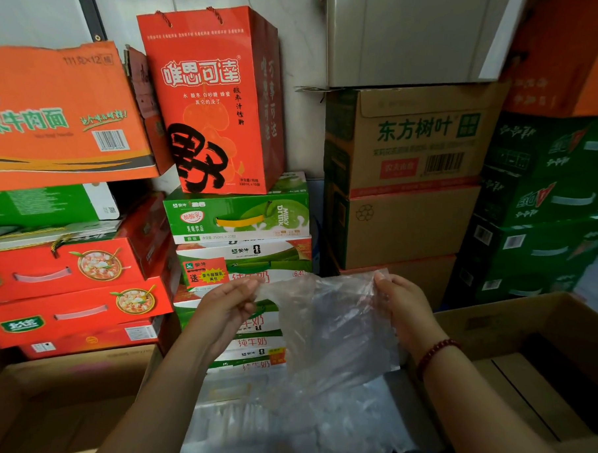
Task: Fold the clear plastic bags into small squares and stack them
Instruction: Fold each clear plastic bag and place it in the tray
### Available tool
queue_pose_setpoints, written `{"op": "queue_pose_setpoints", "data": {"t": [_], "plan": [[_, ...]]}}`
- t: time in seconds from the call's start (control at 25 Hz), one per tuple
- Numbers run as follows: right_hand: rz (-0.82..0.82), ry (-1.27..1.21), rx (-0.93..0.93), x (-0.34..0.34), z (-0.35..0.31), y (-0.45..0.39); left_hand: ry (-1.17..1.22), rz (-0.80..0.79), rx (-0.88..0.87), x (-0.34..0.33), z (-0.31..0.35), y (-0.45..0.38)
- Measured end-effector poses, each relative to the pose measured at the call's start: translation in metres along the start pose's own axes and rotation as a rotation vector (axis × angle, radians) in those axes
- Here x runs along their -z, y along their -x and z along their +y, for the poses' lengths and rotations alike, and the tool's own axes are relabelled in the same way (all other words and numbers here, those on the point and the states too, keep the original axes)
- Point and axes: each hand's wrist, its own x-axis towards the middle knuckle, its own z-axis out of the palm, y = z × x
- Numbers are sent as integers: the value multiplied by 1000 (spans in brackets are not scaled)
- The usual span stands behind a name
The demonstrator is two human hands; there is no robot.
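Note:
A clear plastic bag [331, 327] hangs stretched in the air between both hands, low in the middle of the view. My left hand [227, 307] pinches its upper left corner. My right hand [402, 304], with a red bead bracelet on the wrist, pinches the upper right corner. The bag is spread flat and hangs down over a heap of more clear plastic bags [282, 427] lying below it. I cannot tell whether any of those are folded.
Stacked red and green drink cartons [236, 220] stand close behind the bag. Brown cardboard boxes [404, 210] and green cases [545, 203] rise on the right. An open cardboard box [539, 346] sits at lower right, another brown box [61, 387] at lower left.

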Motion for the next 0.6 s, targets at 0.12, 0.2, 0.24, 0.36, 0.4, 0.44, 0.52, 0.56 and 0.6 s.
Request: {"op": "queue_pose_setpoints", "data": {"t": [0.12,0.2,0.24,0.36,0.4,0.44,0.52,0.56,0.6], "plan": [[76,-41,26,2,-2,0,1,-12,0,6,4,-2],[98,-50,44,2,-2,1,22,2,5,7,3,-3],[92,-51,47,1,-2,2,33,13,14,5,3,-2],[52,-50,44,0,-2,2,32,49,16,2,4,0],[51,-51,43,-1,-2,2,30,56,12,0,5,3],[57,-52,43,-1,-2,2,32,63,7,-1,5,5],[68,-59,42,-1,-3,2,24,77,-14,-3,5,5],[67,-63,43,-2,-3,2,-1,91,-24,-4,3,5],[63,-62,45,-2,-3,3,-28,113,-29,-5,2,5]]}}
